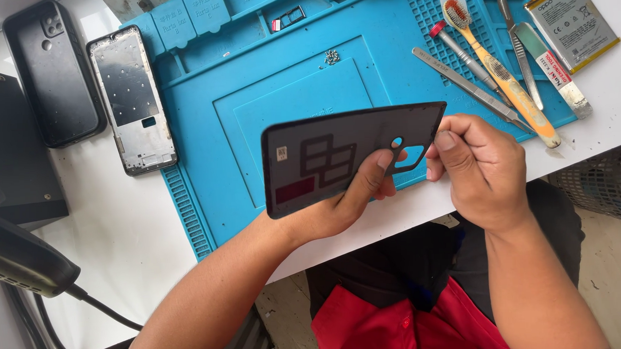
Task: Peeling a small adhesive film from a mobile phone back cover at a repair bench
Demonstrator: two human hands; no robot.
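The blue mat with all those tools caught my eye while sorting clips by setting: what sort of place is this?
Most likely a phone repair bench. A blue work mat carries tweezers and a brush, a phone frame and battery lie nearby, and both hands, left hand and right hand, hold a phone back cover.

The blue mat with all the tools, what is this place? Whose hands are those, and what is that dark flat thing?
The camera sits on a person's head and looks down at their own hands. The left hand holds a dark phone back cover, inner side up, and the right hand pinches its corner by the camera hole. Underneath lies a blue work mat on a white table. On it are tweezers, a small brush and tiny screws. A phone frame and a battery lie nearby.
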